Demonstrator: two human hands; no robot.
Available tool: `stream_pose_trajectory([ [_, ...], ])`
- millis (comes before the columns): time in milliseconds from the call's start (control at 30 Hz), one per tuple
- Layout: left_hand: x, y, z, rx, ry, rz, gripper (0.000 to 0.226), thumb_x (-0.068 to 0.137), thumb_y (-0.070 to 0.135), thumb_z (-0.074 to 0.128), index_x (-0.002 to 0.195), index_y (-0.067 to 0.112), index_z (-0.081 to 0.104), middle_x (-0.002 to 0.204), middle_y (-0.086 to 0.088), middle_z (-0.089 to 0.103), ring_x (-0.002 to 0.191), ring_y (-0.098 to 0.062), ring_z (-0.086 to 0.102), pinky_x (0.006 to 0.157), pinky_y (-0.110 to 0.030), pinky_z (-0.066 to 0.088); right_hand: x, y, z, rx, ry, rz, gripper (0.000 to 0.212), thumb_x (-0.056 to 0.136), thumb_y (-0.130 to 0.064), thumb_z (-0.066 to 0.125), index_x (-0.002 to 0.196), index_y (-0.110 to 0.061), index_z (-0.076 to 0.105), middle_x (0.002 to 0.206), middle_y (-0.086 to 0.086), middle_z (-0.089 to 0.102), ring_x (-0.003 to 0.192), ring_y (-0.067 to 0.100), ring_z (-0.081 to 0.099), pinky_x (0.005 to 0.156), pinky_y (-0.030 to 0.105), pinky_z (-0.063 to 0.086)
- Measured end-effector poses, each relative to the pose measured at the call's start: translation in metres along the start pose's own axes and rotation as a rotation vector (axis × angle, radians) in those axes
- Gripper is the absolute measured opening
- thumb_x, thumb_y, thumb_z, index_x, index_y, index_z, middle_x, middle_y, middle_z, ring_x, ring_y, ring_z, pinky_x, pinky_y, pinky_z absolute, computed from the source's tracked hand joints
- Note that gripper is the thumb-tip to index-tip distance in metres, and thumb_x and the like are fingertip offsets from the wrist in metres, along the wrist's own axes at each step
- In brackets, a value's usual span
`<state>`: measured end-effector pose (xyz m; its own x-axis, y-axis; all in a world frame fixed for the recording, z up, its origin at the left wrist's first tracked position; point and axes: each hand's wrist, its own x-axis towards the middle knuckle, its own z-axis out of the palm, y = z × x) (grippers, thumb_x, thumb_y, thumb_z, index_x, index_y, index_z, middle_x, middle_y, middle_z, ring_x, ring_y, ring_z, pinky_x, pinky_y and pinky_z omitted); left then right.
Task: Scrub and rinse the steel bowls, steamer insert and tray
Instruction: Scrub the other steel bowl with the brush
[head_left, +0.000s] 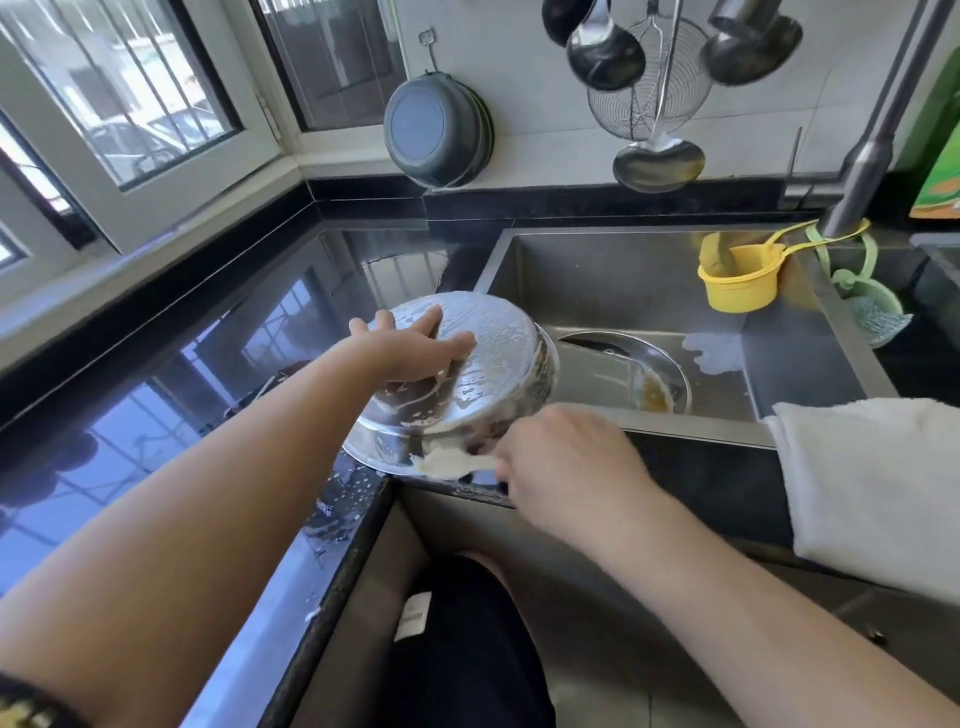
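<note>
While the left hand (415, 348) lies flat on the upturned soapy bowl (488, 374), the right hand (566, 462) grips a sponge (447, 462).

- The steel bowl (483, 364) at the sink's 9 o'clock edge is shiny metal, wet and streaked with white foam.
- The sink (623, 280) is brushed steel, matt grey.
- The countertop (218, 332) is black polished stone, glossy like a mirror.
- The towel (872, 483) at 3 o'clock is white, soft cloth.
- The yellow cup (743, 286) is smooth plastic.
- The ladles (605, 57) at 12 o'clock are polished metal.
</note>
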<state>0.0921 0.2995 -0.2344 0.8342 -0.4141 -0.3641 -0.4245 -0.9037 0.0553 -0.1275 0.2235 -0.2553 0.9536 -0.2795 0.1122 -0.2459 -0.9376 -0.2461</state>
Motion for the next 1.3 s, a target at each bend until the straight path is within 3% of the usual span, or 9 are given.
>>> stream_pose_trajectory([
  [267,0.0,-0.004,-0.013,0.095,-0.065,-0.007,0.097,0.075,0.101,0.028,0.157,0.06,-0.002,0.172,-0.012,-0.016,0.154,-0.054,-0.001,0.12,-0.072,0.007,-0.001,-0.049,0.017,0.018,0.05,0.019,0.022,0.097,-0.022,0.052,0.109,-0.014,0.069,0.107,0.011,0.067,0.103,0.036,0.065,0.07,0.036,0.04],
  [467,-0.003,-0.008,-0.006,0.082,0.002,0.005,0.094,0.076,0.1,0.029,0.157,0.062,0.002,0.172,-0.008,-0.002,0.154,-0.05,-0.002,0.119,-0.07,0.01,-0.004,-0.022,0.0,-0.03,0.124,0.141,0.028,0.1,-0.036,0.051,0.103,-0.017,0.07,0.098,0.009,0.068,0.094,0.035,0.065,0.067,0.037,0.037],
  [667,-0.016,-0.003,-0.022,0.14,-0.061,0.053,0.094,0.084,0.093,0.034,0.162,0.051,0.001,0.173,-0.01,-0.008,0.157,-0.046,0.0,0.123,-0.066,0.008,0.002,-0.034,-0.023,-0.094,0.009,0.018,0.019,0.099,-0.028,0.053,0.105,-0.017,0.067,0.103,0.009,0.066,0.099,0.034,0.064,0.068,0.036,0.036],
  [767,-0.022,-0.007,-0.033,0.19,-0.073,0.096,0.084,0.094,0.08,0.038,0.163,0.047,0.004,0.172,-0.012,0.001,0.156,-0.044,0.014,0.121,-0.062,0.024,0.026,-0.041,-0.033,-0.136,-0.015,-0.037,0.021,0.097,-0.021,0.05,0.11,-0.015,0.066,0.11,0.01,0.064,0.103,0.033,0.062,0.071,0.035,0.036],
  [833,-0.019,-0.014,-0.036,0.19,-0.095,0.11,0.078,0.095,0.076,0.042,0.161,0.052,0.009,0.17,-0.011,0.007,0.147,-0.046,0.034,0.114,-0.059,0.041,0.043,-0.051,-0.034,-0.171,-0.045,-0.074,0.028,0.094,-0.019,0.047,0.116,-0.014,0.065,0.116,0.011,0.062,0.107,0.034,0.06,0.074,0.036,0.04],
  [900,-0.016,-0.028,-0.038,0.103,-0.125,0.143,0.074,0.095,0.071,0.051,0.159,0.056,0.016,0.163,-0.005,0.014,0.121,-0.04,0.057,0.087,-0.048,0.063,0.058,-0.045,-0.037,-0.192,-0.111,-0.058,0.033,0.095,-0.027,0.047,0.122,-0.018,0.063,0.121,0.009,0.063,0.109,0.033,0.06,0.077,0.038,0.042],
  [1000,-0.012,-0.045,-0.036,0.026,-0.094,0.206,0.071,0.094,0.063,0.058,0.157,0.053,0.028,0.148,-0.004,0.028,0.095,-0.028,0.063,0.06,-0.033,0.064,0.066,-0.017,-0.056,-0.301,-0.189,0.044,0.029,0.094,-0.037,0.049,0.115,-0.023,0.063,0.117,0.007,0.064,0.096,0.033,0.059,0.074,0.036,0.043],
  [1133,-0.005,-0.049,-0.034,-0.031,-0.083,0.253,0.071,0.093,0.058,0.064,0.156,0.05,0.035,0.146,-0.005,0.03,0.099,-0.03,0.063,0.055,-0.03,0.062,0.058,-0.027,-0.047,-0.218,-0.3,-0.024,0.028,0.093,-0.036,0.051,0.074,-0.016,0.047,0.092,0.007,0.055,0.084,0.03,0.053,0.077,0.037,0.05],
  [1300,-0.005,-0.056,-0.025,0.029,-0.021,0.247,0.066,0.096,0.066,0.054,0.156,0.055,0.03,0.152,-0.002,0.03,0.118,-0.029,0.048,0.057,-0.029,0.062,0.072,-0.012,-0.051,-0.18,-0.243,0.089,0.021,0.095,-0.042,0.052,0.097,-0.024,0.063,0.106,0.002,0.061,0.083,0.027,0.051,0.072,0.034,0.043],
])
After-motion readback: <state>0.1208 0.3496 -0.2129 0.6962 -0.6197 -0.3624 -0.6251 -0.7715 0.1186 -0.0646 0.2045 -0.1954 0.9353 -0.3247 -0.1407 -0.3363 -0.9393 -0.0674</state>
